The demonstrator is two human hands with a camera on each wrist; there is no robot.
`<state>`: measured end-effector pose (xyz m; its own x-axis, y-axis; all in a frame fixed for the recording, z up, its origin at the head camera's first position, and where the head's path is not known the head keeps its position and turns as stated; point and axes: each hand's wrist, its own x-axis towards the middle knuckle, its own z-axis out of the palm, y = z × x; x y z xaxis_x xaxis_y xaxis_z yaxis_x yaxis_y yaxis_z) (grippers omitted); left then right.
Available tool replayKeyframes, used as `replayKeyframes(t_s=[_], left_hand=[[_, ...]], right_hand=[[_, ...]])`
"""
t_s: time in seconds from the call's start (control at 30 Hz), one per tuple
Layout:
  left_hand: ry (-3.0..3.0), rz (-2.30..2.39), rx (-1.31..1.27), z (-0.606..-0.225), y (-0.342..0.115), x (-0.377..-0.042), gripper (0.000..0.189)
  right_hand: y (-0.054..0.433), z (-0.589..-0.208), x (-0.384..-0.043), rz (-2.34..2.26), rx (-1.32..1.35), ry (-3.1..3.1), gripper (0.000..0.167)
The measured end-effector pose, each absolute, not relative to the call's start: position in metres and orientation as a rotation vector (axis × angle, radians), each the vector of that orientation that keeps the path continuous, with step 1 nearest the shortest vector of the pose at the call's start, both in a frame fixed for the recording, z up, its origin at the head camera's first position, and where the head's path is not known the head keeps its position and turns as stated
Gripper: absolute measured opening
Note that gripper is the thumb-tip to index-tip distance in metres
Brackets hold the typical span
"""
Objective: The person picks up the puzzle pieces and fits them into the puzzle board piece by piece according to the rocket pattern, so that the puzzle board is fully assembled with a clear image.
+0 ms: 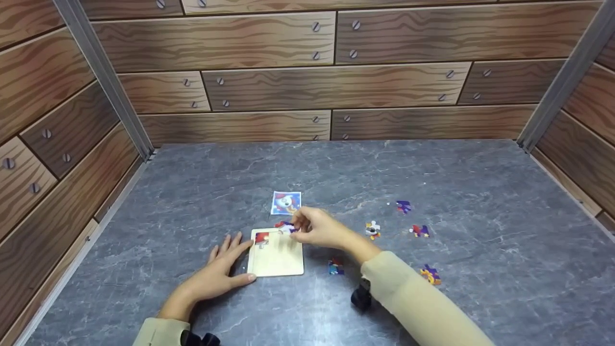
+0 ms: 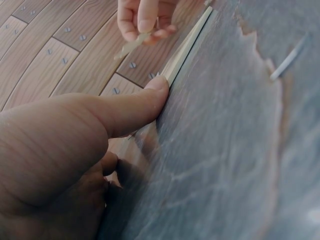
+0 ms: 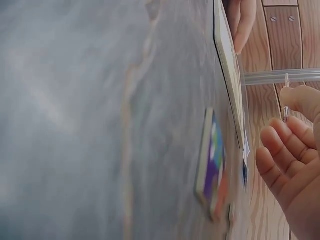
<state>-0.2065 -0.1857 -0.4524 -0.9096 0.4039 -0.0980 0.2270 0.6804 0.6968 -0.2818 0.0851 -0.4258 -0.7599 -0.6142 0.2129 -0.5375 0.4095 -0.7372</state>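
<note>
A pale wooden puzzle tray (image 1: 281,262) lies on the grey marbled table, with one red and white jigsaw piece (image 1: 262,238) in its upper left corner. My left hand (image 1: 218,274) lies beside the tray, fingers spread; its index fingertip and thumb (image 2: 150,100) touch the tray's left side. Over the tray's far edge my right hand (image 1: 319,228) pinches a red, white and purple puzzle piece (image 1: 285,227) between thumb and fingers. The right wrist view shows that piece (image 3: 286,100) edge-on, held above the table.
A small picture card (image 1: 286,203) of a white-faced cartoon figure lies just beyond the tray. Several loose puzzle pieces are scattered on the right, among them a blue and red one (image 1: 336,266) near the tray and an orange and purple one (image 1: 430,274). Wood-patterned walls surround the table.
</note>
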Motion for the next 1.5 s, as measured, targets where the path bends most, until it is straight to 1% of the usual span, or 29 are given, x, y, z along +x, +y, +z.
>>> replayKeyframes(t_s=[0.3, 0.9, 1.1, 1.33, 1.5], left_hand=[[2.651, 1.043, 0.495, -0.453, -0.186, -0.207, 0.077], [2.671, 1.033, 0.543, -0.454, -0.187, -0.207, 0.076], [2.659, 1.048, 0.529, -0.454, -0.186, -0.207, 0.076], [2.661, 1.035, 0.525, -0.453, -0.187, -0.207, 0.076], [2.663, 1.034, 0.524, -0.453, -0.186, -0.206, 0.076]], right_hand=[[0.066, -0.431, -0.284, -1.164, -1.101, 2.589, 0.021], [0.052, -0.429, -0.288, -0.830, -1.099, 2.719, 0.020], [0.051, -0.429, -0.287, -0.810, -1.122, 2.733, 0.017], [0.052, -0.430, -0.288, -0.792, -1.107, 2.696, 0.026], [0.052, -0.430, -0.287, -0.774, -1.121, 2.676, 0.023]])
